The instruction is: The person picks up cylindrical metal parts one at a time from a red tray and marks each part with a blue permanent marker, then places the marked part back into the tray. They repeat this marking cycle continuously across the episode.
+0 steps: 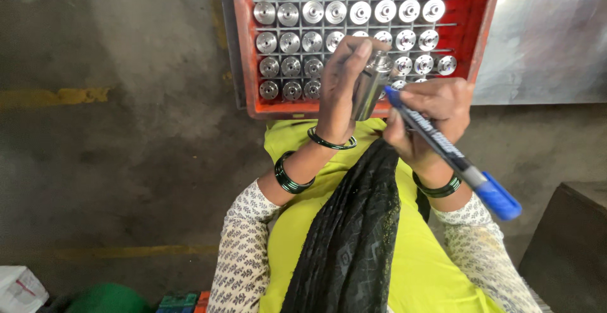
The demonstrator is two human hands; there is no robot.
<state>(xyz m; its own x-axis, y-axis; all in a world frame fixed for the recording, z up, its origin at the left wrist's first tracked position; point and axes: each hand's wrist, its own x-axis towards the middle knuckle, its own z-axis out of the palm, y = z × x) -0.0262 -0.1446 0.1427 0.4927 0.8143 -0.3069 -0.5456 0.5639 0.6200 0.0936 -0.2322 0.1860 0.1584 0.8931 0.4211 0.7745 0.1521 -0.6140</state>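
Observation:
My left hand [341,79] grips a shiny metal cylinder [372,85], held upright over my lap. My right hand [433,114] holds a blue marker pen [452,152]; its tip touches the side of the cylinder. Just beyond my hands stands a red crate [243,47] with a wire grid, filled with several rows of the same round metal parts [313,11] standing on end. Dark bangles ring both wrists.
A grey concrete floor with yellow painted lines [57,96] lies to the left. A metal sheet [550,41] is at the right, a dark box corner [569,243] at lower right. A black scarf [354,237] hangs over my yellow-green clothing.

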